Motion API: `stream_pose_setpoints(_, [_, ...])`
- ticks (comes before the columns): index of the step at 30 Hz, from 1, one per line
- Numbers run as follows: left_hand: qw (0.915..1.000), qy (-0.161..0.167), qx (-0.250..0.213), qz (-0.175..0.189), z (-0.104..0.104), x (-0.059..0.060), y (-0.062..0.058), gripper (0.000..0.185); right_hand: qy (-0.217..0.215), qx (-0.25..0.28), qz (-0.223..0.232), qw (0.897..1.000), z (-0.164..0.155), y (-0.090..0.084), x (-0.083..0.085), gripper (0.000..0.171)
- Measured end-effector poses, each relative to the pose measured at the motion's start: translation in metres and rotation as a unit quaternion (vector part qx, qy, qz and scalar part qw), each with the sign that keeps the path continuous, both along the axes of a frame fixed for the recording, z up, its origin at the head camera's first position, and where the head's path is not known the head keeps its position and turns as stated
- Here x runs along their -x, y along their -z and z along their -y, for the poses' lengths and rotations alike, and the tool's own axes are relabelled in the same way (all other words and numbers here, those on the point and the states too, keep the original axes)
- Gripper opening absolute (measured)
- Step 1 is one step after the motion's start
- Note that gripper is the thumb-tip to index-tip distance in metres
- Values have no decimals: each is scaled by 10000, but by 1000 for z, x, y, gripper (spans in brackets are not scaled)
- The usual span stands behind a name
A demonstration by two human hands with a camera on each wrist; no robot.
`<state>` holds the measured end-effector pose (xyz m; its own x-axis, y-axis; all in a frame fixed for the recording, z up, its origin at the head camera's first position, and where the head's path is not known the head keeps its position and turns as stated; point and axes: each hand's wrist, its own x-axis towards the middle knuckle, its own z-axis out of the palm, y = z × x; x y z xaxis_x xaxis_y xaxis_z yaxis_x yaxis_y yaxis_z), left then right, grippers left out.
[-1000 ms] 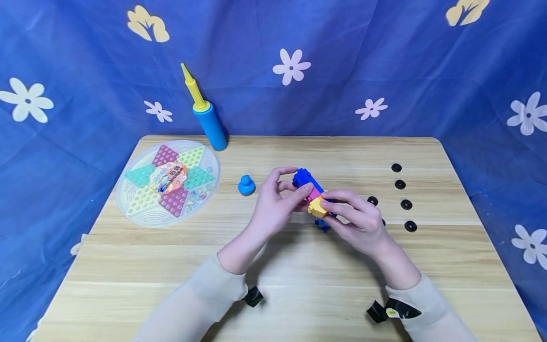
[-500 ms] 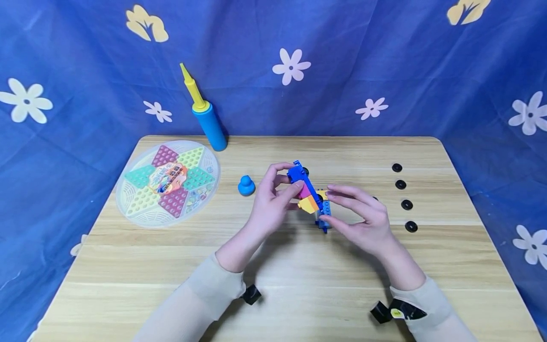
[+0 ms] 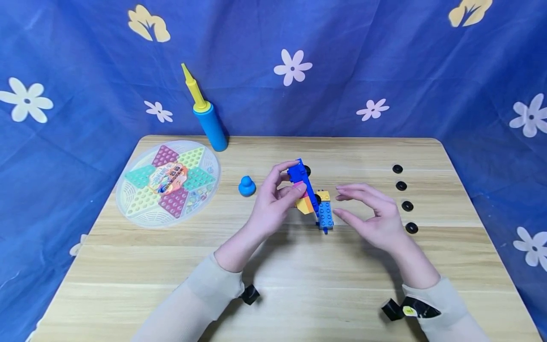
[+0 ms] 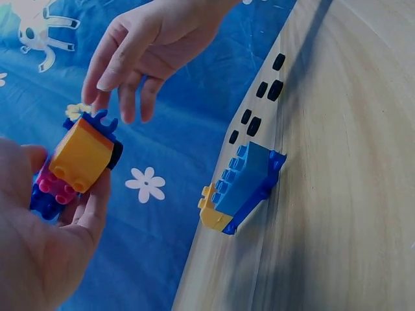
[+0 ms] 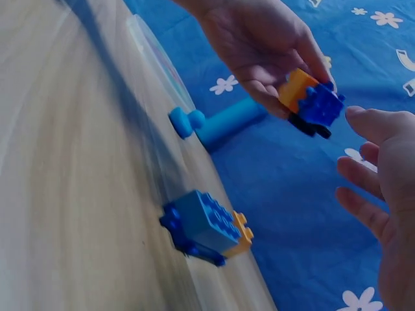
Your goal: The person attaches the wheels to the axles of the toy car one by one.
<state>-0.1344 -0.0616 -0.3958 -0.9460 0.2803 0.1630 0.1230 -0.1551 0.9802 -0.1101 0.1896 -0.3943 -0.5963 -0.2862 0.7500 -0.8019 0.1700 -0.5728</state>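
The left grip (image 3: 271, 204) pinches the toy car (image 3: 297, 174) above the counter (image 3: 128, 266); the right grip (image 3: 378, 216), fingers parted, holds nothing. Too hard a squeeze could pop the car's bricks (image 4: 81, 155) loose. The toy wagon (image 3: 325, 216) sits low between both grips (a careless right-hand sweep could tip it).

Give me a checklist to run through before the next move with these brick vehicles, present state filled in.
1. Left hand grips the held brick vehicle: ok.
2. Right hand free: ok, holding nothing.
3. Fitted wheels on the held vehicle: ok on one side, two show.
4. Those wheels pushed fully home: cannot tell.
5. Wheels on the parked brick vehicle: not ok, none show.
6. Loose black wheels in sight: ok, six in the left wrist view.
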Motion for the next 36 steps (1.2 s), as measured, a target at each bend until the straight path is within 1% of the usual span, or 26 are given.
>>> stream_pose_setpoints(3, [9997,56,213,-69,1,0,-1,55,195,-159,179,9995,-5,-8,0,44])
stream_pose_setpoints(6, [9992,118,367,-101,3,0,-1,56,377,-268,344,9983,-13,-12,3,45])
stream_pose_setpoints(13, [9981,166,568,-192,6,1,1,55,752,-355,758,9937,-40,-11,16,41])
stream_pose_setpoints(15, [9976,158,636,-207,6,1,2,55,930,-386,909,9908,-52,-7,22,41])
stream_pose_setpoints(20, [9965,97,798,-232,9,1,3,54,1387,-411,1318,9807,-84,10,41,42])
stream_pose_setpoints(26, [9950,20,966,-236,11,0,1,54,1644,-120,1884,9682,-122,26,63,36])
stream_pose_setpoints(28, [9946,3,1013,-228,12,-1,1,54,1772,-92,2057,9624,-133,31,68,36])
stream_pose_setpoints(30, [9943,-17,1045,-214,14,-1,2,55,1999,-256,2314,9518,-145,36,72,36])
stream_pose_setpoints(33, [9944,-21,1040,-186,15,-1,3,56,2350,-724,2746,9296,-161,45,74,39])
stream_pose_setpoints(35, [9945,-33,1035,-174,17,-1,4,56,2492,-1116,3005,9138,-169,51,73,42])
stream_pose_setpoints(36, [9945,-35,1032,-170,17,-1,4,56,2504,-1296,3109,9077,-172,54,73,44])
